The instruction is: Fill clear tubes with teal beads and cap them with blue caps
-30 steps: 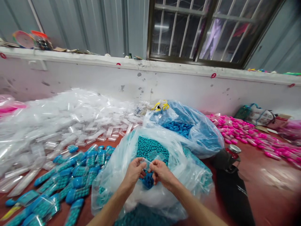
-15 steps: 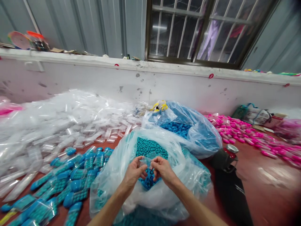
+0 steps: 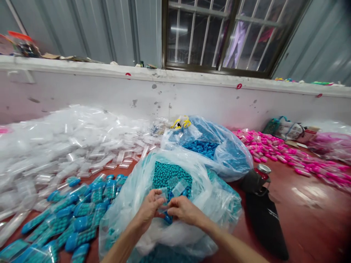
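My left hand [image 3: 150, 207] is closed on a small clear plastic case [image 3: 163, 193], its thumb and fingertips pinching it. Close beside it, my right hand [image 3: 184, 209] has its fingers drawn together near the case's lower end; what they grip is hidden. Both hands are over an open, translucent plastic bag [image 3: 131, 204] full of teal beads [image 3: 169, 171]. More clear cases [image 3: 179, 187] lie on the beads just beyond my fingers. Some darker blue pieces [image 3: 168, 219] show below and between the hands.
Filled teal cases with blue caps [image 3: 83, 223] lie at left, before a heap of clear cases [image 3: 71, 142]. Behind the beads stands a bag of blue caps [image 3: 201, 148]. Pink cases [image 3: 274, 149], a red jar with a metal lid [image 3: 262, 171] and a black item [image 3: 265, 223] are at right.
The view has swung slightly right. My hands have dropped a little lower and drawn closer together, leaving clear cases visible on the beads beyond them.
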Available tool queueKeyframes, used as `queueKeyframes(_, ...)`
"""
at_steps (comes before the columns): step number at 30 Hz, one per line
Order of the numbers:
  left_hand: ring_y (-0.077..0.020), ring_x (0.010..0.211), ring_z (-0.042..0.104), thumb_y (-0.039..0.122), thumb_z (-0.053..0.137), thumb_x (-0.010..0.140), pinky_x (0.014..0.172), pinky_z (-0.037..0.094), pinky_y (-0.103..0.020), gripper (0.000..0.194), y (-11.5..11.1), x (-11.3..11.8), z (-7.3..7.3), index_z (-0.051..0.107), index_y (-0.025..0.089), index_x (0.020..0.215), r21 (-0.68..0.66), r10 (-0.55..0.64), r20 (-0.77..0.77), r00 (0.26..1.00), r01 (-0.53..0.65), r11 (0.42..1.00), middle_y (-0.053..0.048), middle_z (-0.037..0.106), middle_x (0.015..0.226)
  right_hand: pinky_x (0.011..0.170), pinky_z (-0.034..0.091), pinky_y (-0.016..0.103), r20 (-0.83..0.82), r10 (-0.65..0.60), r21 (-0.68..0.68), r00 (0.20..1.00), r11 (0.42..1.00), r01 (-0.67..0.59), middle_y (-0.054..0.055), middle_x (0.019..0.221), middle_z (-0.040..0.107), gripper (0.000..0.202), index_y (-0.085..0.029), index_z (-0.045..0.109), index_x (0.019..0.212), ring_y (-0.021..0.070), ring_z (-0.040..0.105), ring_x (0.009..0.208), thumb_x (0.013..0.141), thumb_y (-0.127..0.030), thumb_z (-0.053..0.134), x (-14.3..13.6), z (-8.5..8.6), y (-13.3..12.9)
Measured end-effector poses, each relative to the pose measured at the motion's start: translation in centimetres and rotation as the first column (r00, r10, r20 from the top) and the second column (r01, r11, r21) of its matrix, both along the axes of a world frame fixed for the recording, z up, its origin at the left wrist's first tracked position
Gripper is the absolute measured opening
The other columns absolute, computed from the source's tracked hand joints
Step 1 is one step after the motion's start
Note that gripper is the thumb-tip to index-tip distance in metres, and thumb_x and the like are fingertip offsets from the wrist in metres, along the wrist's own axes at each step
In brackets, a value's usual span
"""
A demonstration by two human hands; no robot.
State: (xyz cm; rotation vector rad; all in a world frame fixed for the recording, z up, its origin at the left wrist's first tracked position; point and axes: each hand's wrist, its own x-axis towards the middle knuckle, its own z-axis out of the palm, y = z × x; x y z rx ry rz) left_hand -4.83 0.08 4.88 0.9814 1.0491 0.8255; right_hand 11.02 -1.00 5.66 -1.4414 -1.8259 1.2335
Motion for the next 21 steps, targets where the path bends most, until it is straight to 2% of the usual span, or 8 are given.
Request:
queueKeyframes(2, -0.0129, 0.053, 0.058, 0.034, 0.060, 0.062, 0.039, 0.038, -0.019, 0.041, 0.1, 0.3, -0.4, 0.038, 0.019, 0.094, 0.045, 0.029, -0.171, 0.985, -0.022, 0.999, 0.006, 0.051, 0.069, 0.061, 0.042, 0.022, 0.242, -0.063, 0.186, 0.968, 0.982, 0.017, 0.001, 0.069, 0.064, 0.017, -0.018, 0.063, 0.076, 0.0148, 0.060, 0.067, 0.076, -0.023, 0.046, 1.6, 1.9, 1.1)
queueKeyframes(4, -0.0095, 0.043, 0.052, 0.024, 0.055, 0.063, 0.035, 0.031, -0.017, 0.032, 0.4, 0.8, -0.7, 0.038, 0.019, 0.090, 0.087, 0.026, -0.332, 0.943, 0.003, 0.996, 0.008, 0.047, 0.061, 0.072, 0.042, 0.028, 0.471, -0.214, 0.322, 0.856, 0.945, 0.059, 0.006, 0.086, 0.066, 0.023, -0.018, 0.061, 0.094, 0.0198, 0.061, 0.083, 0.081, -0.028, 0.045, 2.9, 3.1, 2.2)
queueKeyframes(7, -0.0062, 0.036, 0.044, 0.012, 0.050, 0.061, 0.035, 0.030, -0.016, 0.024, 1.0, 1.5, -0.8, 0.040, 0.019, 0.081, 0.094, -0.075, -0.494, 0.866, 0.140, 0.986, 0.010, 0.046, 0.055, 0.072, 0.043, 0.033, 0.708, -0.191, 0.282, 0.680, 0.959, -0.024, 0.013, 0.097, 0.063, 0.038, -0.015, 0.055, 0.106, 0.0262, 0.060, 0.088, 0.074, -0.034, 0.057, 3.3, 2.7, 3.5)
queueKeyframes(9, -0.0069, 0.035, 0.043, 0.010, 0.049, 0.061, 0.036, 0.031, -0.017, 0.021, 1.4, 2.0, -0.5, 0.042, 0.018, 0.078, 0.074, -0.142, -0.602, 0.786, 0.232, 0.970, 0.010, 0.044, 0.050, 0.070, 0.044, 0.032, 0.740, -0.146, 0.252, 0.657, 0.965, -0.069, 0.014, 0.101, 0.061, 0.042, -0.015, 0.054, 0.107, 0.0265, 0.061, 0.086, 0.070, -0.033, 0.062, 2.6, 1.7, 4.3)
queueKeyframes(11, -0.0088, 0.035, 0.044, 0.010, 0.049, 0.061, 0.036, 0.032, -0.018, 0.018, 1.8, 2.4, -0.1, 0.043, 0.018, 0.076, 0.038, -0.181, -0.688, 0.703, 0.283, 0.958, 0.010, 0.043, 0.046, 0.073, 0.043, 0.031, 0.716, -0.173, 0.281, 0.676, 0.958, -0.052, 0.013, 0.105, 0.059, 0.038, -0.016, 0.052, 0.110, 0.0245, 0.060, 0.089, 0.075, -0.030, 0.057, 1.6, 1.0, 5.5)
queueKeyframes(16, -0.0114, 0.035, 0.047, 0.013, 0.052, 0.059, 0.036, 0.034, -0.020, 0.015, 2.7, 2.2, 0.6, 0.045, 0.019, 0.071, 0.036, -0.168, -0.802, 0.573, 0.326, 0.945, 0.009, 0.043, 0.044, 0.090, 0.034, 0.030, 0.647, -0.326, 0.390, 0.689, 0.918, 0.069, 0.016, 0.130, 0.043, 0.041, -0.010, 0.034, 0.128, 0.0201, 0.041, 0.118, 0.089, -0.020, 0.028, 1.0, 2.0, 8.4)
queueKeyframes(18, -0.0125, 0.035, 0.048, 0.013, 0.051, 0.059, 0.037, 0.035, -0.021, 0.012, 3.0, 1.8, 0.7, 0.046, 0.019, 0.069, 0.049, -0.143, -0.844, 0.516, 0.340, 0.939, 0.007, 0.044, 0.045, 0.087, 0.036, 0.030, 0.653, -0.311, 0.377, 0.691, 0.924, 0.060, 0.015, 0.125, 0.048, 0.038, -0.012, 0.041, 0.124, 0.0204, 0.046, 0.114, 0.090, -0.021, 0.026, 1.8, 2.4, 8.2)
queueKeyframes(21, -0.0164, 0.040, 0.053, 0.013, 0.050, 0.060, 0.042, 0.040, -0.024, 0.006, 3.5, 1.4, 0.7, 0.047, 0.019, 0.061, 0.031, -0.146, -0.892, 0.429, 0.378, 0.925, 0.004, 0.047, 0.044, 0.075, 0.041, 0.031, 0.701, -0.193, 0.291, 0.686, 0.956, -0.028, 0.011, 0.097, 0.064, 0.028, -0.016, 0.058, 0.100, 0.0235, 0.058, 0.094, 0.085, -0.030, 0.038, 3.2, 2.0, 6.2)
